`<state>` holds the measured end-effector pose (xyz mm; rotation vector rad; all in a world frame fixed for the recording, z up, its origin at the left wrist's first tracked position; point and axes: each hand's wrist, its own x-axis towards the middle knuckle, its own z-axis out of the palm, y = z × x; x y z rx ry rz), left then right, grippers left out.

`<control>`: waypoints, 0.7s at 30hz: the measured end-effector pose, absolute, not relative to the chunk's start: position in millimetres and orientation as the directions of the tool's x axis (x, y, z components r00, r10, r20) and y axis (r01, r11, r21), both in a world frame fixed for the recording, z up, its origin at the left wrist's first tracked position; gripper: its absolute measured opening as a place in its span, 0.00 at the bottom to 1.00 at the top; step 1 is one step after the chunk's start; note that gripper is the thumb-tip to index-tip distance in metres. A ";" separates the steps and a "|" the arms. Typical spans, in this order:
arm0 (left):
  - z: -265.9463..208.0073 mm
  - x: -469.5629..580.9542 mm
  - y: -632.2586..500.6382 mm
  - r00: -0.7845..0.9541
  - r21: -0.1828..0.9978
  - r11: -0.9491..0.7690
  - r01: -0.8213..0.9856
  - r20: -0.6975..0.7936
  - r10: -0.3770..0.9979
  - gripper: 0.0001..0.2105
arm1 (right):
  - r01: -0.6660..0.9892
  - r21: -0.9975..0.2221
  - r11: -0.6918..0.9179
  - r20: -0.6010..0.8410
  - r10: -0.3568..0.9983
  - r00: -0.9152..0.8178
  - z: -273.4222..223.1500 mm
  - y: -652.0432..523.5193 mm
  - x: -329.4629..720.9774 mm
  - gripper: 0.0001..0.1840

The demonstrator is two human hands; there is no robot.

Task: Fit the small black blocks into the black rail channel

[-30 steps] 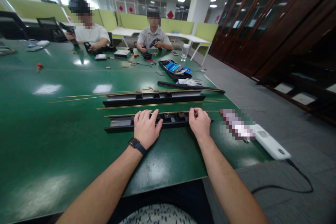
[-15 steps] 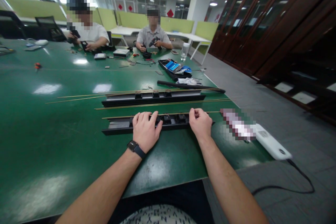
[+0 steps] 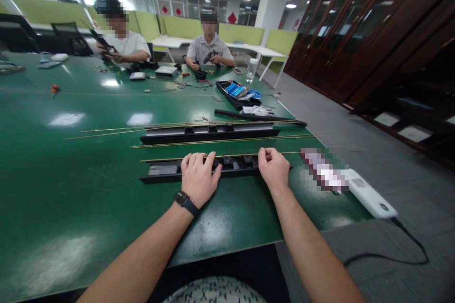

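Observation:
A black channel with a grey metal inner face lies lengthwise before me, with several black blocks inside it. A thin brass-coloured rod runs along its far edge. My left hand, wearing a black watch, rests across the channel's middle with fingers stretched and thumb apart, covering part of the blocks. Toward the right end, my right hand is closed in a pinch at the rod; its fingertips partly hide the grip. Beyond lies a second black channel with similar blocks.
More thin rods lie between and over the channels. Behind them are a black bar, white gloves and a black tray. A blurred phone-like object and a white cabled device sit right. Two people work across the table.
My hands keep nearly the same pose on the channel and rod. The view has shifted slightly. Across the table, the person on the left has raised a dark object.

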<state>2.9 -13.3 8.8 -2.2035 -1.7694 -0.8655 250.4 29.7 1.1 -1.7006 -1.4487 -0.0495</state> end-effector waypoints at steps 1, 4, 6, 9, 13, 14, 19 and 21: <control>9.0 3.2 -13.8 0.119 0.209 -0.271 0.940 0.543 0.832 0.18 | 0.813 -0.579 0.066 0.537 0.781 0.319 1.1 29.3 250.7 0.20; 10.3 3.9 -15.1 0.116 0.209 -0.267 0.941 0.540 0.833 0.18 | 0.809 -0.583 0.077 0.540 0.781 0.315 1.1 27.5 251.3 0.20; 11.3 4.2 -15.9 0.114 0.212 -0.264 0.941 0.537 0.836 0.18 | 0.811 -0.580 0.083 0.545 0.779 0.310 1.3 25.8 251.2 0.20; 11.8 4.2 -16.4 0.110 0.221 -0.262 0.939 0.530 0.841 0.18 | 0.811 -0.578 0.086 0.548 0.778 0.307 1.9 23.3 250.7 0.19; 9.7 4.0 -16.1 0.107 0.237 -0.271 0.933 0.536 0.837 0.18 | 0.812 -0.578 0.082 0.544 0.780 0.309 2.4 22.2 250.0 0.19; 9.1 4.1 -16.0 0.106 0.237 -0.272 0.933 0.539 0.835 0.19 | 0.814 -0.576 0.082 0.546 0.779 0.308 2.3 22.3 249.9 0.19; 6.5 4.7 -14.9 0.113 0.216 -0.274 0.937 0.555 0.824 0.20 | 0.822 -0.563 0.086 0.559 0.772 0.302 1.3 23.5 249.7 0.18; 5.6 4.8 -14.6 0.115 0.217 -0.279 0.936 0.558 0.822 0.20 | 0.826 -0.557 0.087 0.563 0.771 0.298 0.9 24.0 249.7 0.18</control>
